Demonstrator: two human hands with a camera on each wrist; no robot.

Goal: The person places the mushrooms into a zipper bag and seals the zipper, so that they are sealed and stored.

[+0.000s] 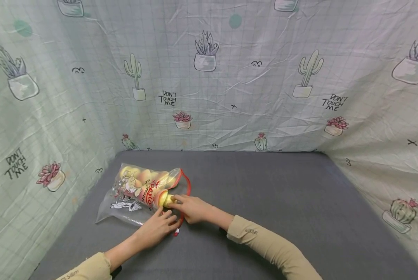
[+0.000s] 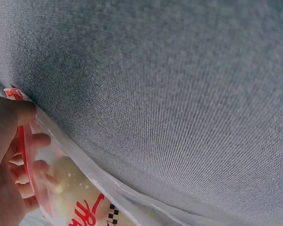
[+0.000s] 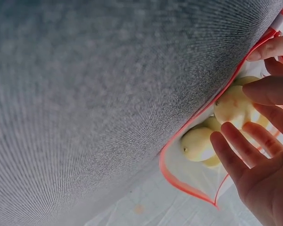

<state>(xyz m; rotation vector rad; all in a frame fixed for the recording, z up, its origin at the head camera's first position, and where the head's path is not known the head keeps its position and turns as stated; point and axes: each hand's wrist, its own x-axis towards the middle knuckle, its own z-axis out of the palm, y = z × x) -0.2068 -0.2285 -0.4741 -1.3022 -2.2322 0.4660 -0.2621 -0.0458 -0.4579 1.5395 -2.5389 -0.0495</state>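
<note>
A clear zip bag (image 1: pixel 125 208) with a red-edged mouth and red and black print lies on the table's left part. Several round, pale yellow fruits with a reddish tinge fill it, one fruit (image 1: pixel 162 199) at the mouth. My left hand (image 1: pixel 155 229) pinches the near side of the mouth, thumb (image 2: pixel 24 112) outside and fingers (image 2: pixel 40 140) across the film. At the opening is my right hand (image 1: pixel 193 209), its fingers (image 3: pixel 233 148) fairly straight and spread. Its thumb tip overlaps a fruit (image 3: pixel 231 109) in the right wrist view; another fruit (image 3: pixel 197 145) sits deeper inside.
Dark grey cloth covers the table (image 1: pixel 265 210), stretching off to the right of the bag. A pale curtain (image 1: pixel 230 89) printed with potted cacti stands behind the table and along both sides.
</note>
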